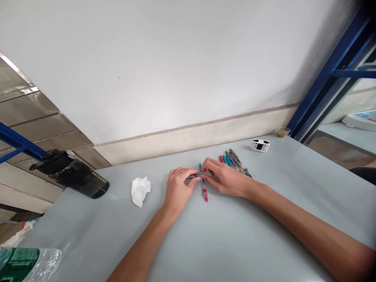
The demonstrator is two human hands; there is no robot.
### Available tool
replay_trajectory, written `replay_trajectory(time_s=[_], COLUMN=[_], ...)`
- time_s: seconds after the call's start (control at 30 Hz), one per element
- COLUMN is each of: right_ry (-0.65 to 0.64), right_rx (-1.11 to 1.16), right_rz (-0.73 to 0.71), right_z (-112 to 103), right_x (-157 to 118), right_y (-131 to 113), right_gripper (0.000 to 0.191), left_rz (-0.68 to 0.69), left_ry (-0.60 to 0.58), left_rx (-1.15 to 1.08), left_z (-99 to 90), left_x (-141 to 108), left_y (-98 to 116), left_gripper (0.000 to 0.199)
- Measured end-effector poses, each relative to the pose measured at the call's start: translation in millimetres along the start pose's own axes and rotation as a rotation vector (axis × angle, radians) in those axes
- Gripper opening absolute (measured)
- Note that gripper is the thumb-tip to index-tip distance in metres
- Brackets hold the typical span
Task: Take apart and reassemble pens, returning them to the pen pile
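Between fingers (182,173), slim grey plastic pen (195,177)

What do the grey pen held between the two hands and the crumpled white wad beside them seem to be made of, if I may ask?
The grey pen looks like plastic, with an even, faintly sheened barrel, though it is small here and partly covered. The crumpled white wad looks like soft tissue paper: matte, with fine, limp creases.
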State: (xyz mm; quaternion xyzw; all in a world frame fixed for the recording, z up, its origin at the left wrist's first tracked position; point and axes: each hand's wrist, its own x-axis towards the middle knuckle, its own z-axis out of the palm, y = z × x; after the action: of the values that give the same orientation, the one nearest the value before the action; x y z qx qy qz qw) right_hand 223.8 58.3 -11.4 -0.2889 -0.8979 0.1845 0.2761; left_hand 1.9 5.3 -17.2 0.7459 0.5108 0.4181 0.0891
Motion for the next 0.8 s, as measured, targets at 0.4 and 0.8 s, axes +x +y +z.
replay_trajectory(time_s=[0.4, 0.8], right_ry=[-0.043, -0.012], right_rx=[-0.004, -0.021], right_rz=[-0.032, -0.047], right_z=[-4.3, -5.4], right_x=[1.5, 1.5], right_y=[-1.5, 1.7], right_gripper=[0.02, 0.018], left_rz=[-0.003, 0.01], left_ry=[0.02, 0.032], left_rx=[0.001, 0.003], left_z=[-2.0, 1.6], left_x=[0.2, -0.7], left_y=[-0.9, -2.0], left_gripper=[0.016, 0.013])
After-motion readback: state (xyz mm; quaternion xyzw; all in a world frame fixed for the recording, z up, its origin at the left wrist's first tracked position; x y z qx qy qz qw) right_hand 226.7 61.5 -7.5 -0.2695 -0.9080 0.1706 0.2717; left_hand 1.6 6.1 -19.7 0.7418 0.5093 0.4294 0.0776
